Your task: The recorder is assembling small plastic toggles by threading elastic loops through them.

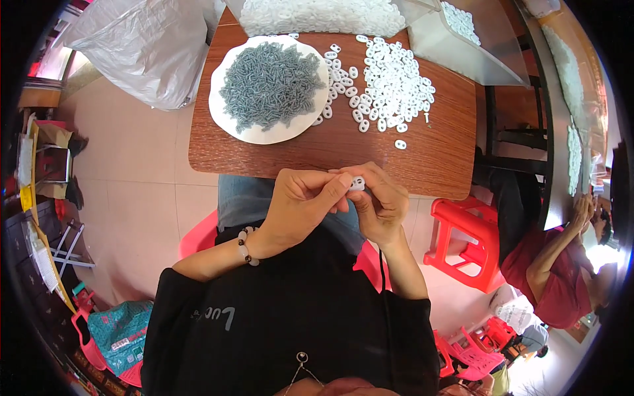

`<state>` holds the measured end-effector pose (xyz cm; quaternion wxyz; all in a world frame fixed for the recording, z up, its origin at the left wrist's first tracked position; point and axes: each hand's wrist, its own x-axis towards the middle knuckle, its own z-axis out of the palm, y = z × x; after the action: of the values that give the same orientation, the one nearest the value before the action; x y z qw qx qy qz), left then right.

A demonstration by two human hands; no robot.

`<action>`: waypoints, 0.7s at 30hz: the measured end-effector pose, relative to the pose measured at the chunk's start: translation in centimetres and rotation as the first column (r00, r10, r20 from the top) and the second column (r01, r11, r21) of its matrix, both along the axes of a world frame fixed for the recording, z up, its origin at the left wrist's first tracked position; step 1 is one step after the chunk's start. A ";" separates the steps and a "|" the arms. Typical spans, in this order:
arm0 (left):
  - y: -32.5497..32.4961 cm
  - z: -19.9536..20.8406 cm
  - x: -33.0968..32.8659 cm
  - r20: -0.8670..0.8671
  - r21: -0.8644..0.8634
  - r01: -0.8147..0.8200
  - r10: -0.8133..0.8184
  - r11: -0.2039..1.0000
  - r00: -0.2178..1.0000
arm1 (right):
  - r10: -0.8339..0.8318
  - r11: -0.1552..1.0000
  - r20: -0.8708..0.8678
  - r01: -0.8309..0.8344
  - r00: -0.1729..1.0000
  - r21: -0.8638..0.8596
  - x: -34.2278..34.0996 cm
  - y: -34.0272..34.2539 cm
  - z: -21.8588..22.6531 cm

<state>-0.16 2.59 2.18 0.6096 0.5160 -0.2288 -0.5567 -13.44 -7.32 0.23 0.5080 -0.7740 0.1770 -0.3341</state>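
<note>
Just past the table's near edge, both hands meet over my lap around a small white two-holed plastic piece (357,183). My left hand (305,203) is closed, its thumb and fingertips pressed at the left side of the piece. From the right, my right hand (381,206) pinches the same piece between thumb and forefinger. Whether anything smaller sits between the fingertips is hidden. Similar white pieces (399,82) lie in a loose heap on the brown table (264,158). To their left stands a white scalloped plate (264,136) heaped with small grey elongated pieces (271,86).
A clear bin of white pieces (323,18) stands at the table's far edge, with another container (456,46) at its right. A white plastic bag (145,53) is at far left. A red stool (465,244) stands right; a co-worker in a dark red shirt (555,284) sits beyond.
</note>
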 end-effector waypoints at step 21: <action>-2.0 -1.0 -0.3 0.139 -0.048 0.047 -0.040 0.998 0.990 | 0.035 0.941 0.099 -0.066 0.994 0.331 -0.6 -1.5 -0.7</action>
<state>-0.45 0.57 1.19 0.5930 0.5325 -0.2954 -0.5268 -14.02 -8.82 -0.46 0.6477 -0.6649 0.1876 -0.3214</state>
